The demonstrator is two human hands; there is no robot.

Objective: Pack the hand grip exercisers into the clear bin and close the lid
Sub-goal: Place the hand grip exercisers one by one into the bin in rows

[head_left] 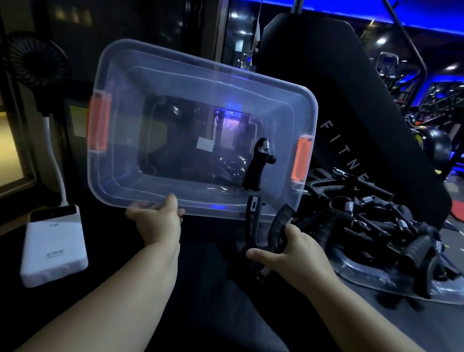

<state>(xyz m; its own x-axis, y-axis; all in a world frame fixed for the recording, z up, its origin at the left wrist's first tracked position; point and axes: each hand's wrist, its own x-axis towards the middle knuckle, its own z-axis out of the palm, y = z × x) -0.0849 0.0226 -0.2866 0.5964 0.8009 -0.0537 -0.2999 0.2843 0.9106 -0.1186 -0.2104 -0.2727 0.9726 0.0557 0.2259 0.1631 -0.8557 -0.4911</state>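
Observation:
The clear bin [119, 178] with orange latches is tipped so its open top faces me. My left hand [157, 220] grips its near rim. One black hand grip exerciser [258, 166] lies inside, near the right end. My right hand [288, 252] holds another black exerciser [254, 227] just below the bin's rim, handles pointing up and its spring toward me. To the right, a pile of several black exercisers [382, 226] rests on the clear lid [449, 290], which lies flat.
A white power bank [53, 248] lies at the left, its cable leading up to a small black fan [37, 60]. A black padded gym bench [341, 106] stands behind the bin. Gym machines fill the right background under blue light.

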